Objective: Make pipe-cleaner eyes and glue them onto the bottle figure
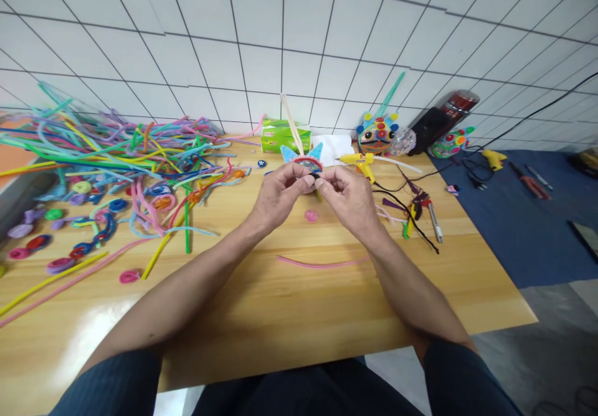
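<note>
"Black piece point(315, 176), then: where is it?"

"Up between the two hands, near the middle of the scene, with the blue-eared figure point(315, 151) just beyond on the far side."

"And the grip?"

"Narrow on both sides. The left hand point(279, 197) pinches it between thumb and forefinger, and the right hand point(350, 198) does the same from the right. Fingers cover most of it, so I can't tell its full shape."

"How should it handle?"

"Very light, I'd say. If it's the same stuff as the black strand point(423, 235) on the right of the tabletop point(280, 316), expect a soft, fuzzy skin over a core that bends and keeps its bend. Not slippery, and not very fragile, though working one spot to and fro could weaken it."

"Where would you take hold?"

"At opposite ends, fingertips only. A whole fist would squash the fuzz and hide the bend."

"Anything close by?"

"A pink coil point(311, 215) lies just nearer than the fingertips. Far right of them, the yellow glue gun point(363, 162) has its nozzle toward the left; I can't tell whether it's hot, so mind the knuckles."
</note>
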Motion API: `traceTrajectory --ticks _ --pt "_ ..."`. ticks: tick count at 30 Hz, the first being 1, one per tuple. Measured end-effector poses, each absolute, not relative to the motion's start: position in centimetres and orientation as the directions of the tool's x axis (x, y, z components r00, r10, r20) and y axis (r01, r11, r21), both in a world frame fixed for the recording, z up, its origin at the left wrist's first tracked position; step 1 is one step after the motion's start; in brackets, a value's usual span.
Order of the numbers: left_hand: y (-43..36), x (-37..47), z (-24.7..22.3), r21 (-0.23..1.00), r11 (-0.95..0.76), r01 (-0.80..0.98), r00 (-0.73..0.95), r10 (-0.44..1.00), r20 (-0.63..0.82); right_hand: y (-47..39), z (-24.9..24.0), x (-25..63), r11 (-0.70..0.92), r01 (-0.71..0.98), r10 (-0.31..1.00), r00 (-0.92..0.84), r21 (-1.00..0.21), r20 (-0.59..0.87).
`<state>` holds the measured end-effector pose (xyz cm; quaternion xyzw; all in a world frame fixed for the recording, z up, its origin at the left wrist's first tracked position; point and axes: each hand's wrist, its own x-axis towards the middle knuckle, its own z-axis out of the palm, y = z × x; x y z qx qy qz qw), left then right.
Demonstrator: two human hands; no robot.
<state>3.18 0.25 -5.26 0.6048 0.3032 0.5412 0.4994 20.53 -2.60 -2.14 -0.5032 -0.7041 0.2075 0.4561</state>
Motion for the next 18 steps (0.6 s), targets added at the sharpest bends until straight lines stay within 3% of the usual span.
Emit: traceTrajectory --ticks 3,7,10,14,18 --pt "0.5 3.2 -5.3 0.931 -0.341 -0.131 0.254 0.896 0.364 -2.6 -2.1 20.8 0.43 0.557 0.884 -0.102 -0.71 0.455" --pt "0.9 2.3 -4.6 0.767 -0.616 0.178 0.33 0.772 0.543 -2.7 -2.2 21.1 0.512 0.722 0.803 -0.208 -0.466 0.559" --pt "0.9 1.8 -4.1 0.703 -0.659 0.266 0.392 0.74 0.546 -2.8 -2.4 21.1 0.532 0.76 0.771 -0.252 -0.373 0.585" --pt "0.4 2.0 -4.1 0.761 -0.612 0.216 0.341 0.777 0.529 -2.6 -2.5 20.8 0.512 0.693 0.804 -0.178 -0.507 0.568" --pt "-0.1 2.9 -4.9 0.866 -0.498 0.046 0.256 0.844 0.472 -2.5 -2.5 20.6 0.445 0.621 0.862 -0.103 -0.645 0.496"
